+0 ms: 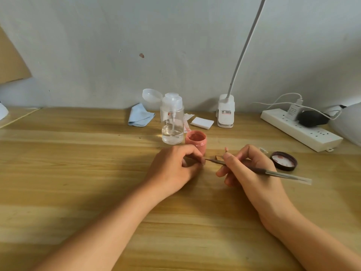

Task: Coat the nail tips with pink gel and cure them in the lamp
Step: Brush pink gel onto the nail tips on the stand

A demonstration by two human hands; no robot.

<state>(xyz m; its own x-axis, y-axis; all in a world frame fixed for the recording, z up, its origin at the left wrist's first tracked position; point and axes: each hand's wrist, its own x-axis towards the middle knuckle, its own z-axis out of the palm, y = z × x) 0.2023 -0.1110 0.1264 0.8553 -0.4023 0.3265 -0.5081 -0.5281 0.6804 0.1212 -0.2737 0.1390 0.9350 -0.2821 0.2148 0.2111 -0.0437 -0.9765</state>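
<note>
Being gripped in the curled right hand [252, 173], a thin brush [273, 173] is touched to the curled left hand [173, 169], whose hold cannot be told; the round pink jar [196, 140] is set open just behind it.

Tabletop [78, 173]: light wood grain. Jar [196, 140] beyond left hand [173, 169]: pink. Bottle [172, 122]: clear, white cap. Brush [273, 172] in right hand [252, 173]: dark brown, grey rear. Lid [283, 160] right of it: dark, white inside
</note>
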